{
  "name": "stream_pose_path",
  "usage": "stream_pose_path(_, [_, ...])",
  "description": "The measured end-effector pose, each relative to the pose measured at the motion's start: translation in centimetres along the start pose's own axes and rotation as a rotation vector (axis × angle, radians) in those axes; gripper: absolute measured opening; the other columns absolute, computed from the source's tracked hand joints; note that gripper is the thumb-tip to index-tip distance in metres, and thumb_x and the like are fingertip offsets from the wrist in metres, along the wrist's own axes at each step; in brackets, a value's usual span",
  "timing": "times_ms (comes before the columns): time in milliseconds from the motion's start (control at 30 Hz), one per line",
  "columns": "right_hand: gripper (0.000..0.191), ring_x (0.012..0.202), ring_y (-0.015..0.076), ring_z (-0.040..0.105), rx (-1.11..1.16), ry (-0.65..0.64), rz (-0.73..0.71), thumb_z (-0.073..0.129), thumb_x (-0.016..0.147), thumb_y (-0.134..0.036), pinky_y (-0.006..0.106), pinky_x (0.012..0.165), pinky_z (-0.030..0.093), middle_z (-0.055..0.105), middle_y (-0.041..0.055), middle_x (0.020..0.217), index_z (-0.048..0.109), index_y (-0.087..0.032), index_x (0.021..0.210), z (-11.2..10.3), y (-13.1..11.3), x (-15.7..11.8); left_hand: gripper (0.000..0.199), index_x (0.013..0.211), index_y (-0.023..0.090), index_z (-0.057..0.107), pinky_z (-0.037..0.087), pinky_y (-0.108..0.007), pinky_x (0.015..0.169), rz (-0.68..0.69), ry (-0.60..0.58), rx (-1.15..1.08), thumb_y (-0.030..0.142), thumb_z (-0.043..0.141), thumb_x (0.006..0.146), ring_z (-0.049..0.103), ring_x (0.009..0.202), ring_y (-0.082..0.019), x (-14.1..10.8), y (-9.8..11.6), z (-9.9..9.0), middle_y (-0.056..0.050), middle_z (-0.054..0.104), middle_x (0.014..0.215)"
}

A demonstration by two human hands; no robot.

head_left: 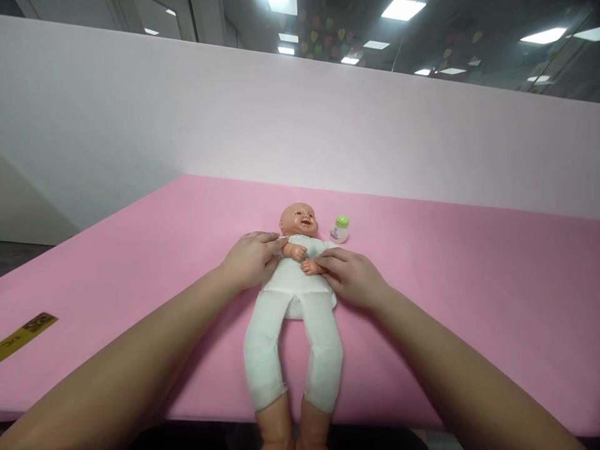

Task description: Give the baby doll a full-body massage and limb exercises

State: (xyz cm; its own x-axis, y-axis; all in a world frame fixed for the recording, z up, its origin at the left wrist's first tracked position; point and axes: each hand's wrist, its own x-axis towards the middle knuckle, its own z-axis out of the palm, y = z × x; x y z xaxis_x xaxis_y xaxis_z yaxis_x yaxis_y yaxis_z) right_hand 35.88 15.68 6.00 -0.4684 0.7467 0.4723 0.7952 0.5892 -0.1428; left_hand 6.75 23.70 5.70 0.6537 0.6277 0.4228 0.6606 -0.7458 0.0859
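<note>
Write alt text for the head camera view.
A person's left hand and right hand rest on the arms of a smiling baby doll in white cloth, lying face up on a pink surface. A small bottle with a green cap stands by the doll's head, and a yellow strip lies at far left.

Doll (pixel 297 281) is blocking the gap btwn L hand (pixel 253 257) & R hand (pixel 354 275). Bottle (pixel 339 230) is obstructing just beyond R hand; wall (pixel 375 137) is rising farther out. Pink surface (pixel 473 275) is leaving room outboard of both.
</note>
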Motion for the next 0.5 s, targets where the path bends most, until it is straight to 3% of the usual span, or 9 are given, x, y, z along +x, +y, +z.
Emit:
stream_pose_path(167, [0.024, 0.105, 0.0228, 0.073, 0.048, -0.021, -0.005, 0.066, 0.102, -0.023, 0.036, 0.09, 0.058, 0.077, 0.0033, 0.12, 0.076, -0.029, 0.122, -0.2, -0.3, 0.1, 0.047, 0.144, 0.025, 0.066, 0.047, -0.05, 0.113, 0.003, -0.025, -0.008, 0.029, 0.053, 0.1, 0.064, 0.131, -0.032, 0.0, 0.4, -0.3, -0.01, 0.068, 0.143])
stream_pose_path(267, [0.024, 0.104, 0.0221, 0.073, 0.125, -0.003, 0.057, 0.066, 0.1, -0.021, 0.036, 0.089, 0.057, 0.078, 0.0016, 0.117, 0.075, -0.03, 0.121, -0.4, -0.1, 0.1, 0.043, 0.139, 0.028, 0.068, 0.051, -0.045, 0.106, -0.095, 0.011, -0.14, 0.038, 0.058, 0.099, 0.066, 0.124, -0.03, 0.0, 0.4, -0.4, -0.007, 0.071, 0.138])
stream_pose_path(400, [0.033, 0.075, 0.0189, 0.068, 0.256, 0.124, 0.295, 0.073, 0.095, -0.031, 0.034, 0.071, 0.056, 0.077, 0.0021, 0.106, 0.071, -0.031, 0.128, -0.7, 1.6, -0.3, 0.042, 0.133, 0.03, 0.07, 0.055, -0.04, 0.088, -0.332, 0.096, -0.359, 0.05, 0.063, 0.097, 0.071, 0.102, -0.028, -0.2, -1.2, 0.3, -0.005, 0.077, 0.12])
stream_pose_path(500, [0.052, 0.065, 0.015, 0.061, 0.409, 0.306, 0.53, 0.076, 0.091, -0.041, 0.033, 0.065, 0.055, 0.075, 0.0051, 0.115, 0.063, -0.03, 0.14, -0.8, 4.6, -0.7, 0.037, 0.12, 0.026, 0.071, 0.056, -0.038, 0.081, -0.553, 0.213, -0.584, 0.055, 0.063, 0.097, 0.072, 0.091, -0.026, -0.2, -3.4, 1.6, -0.006, 0.077, 0.105])
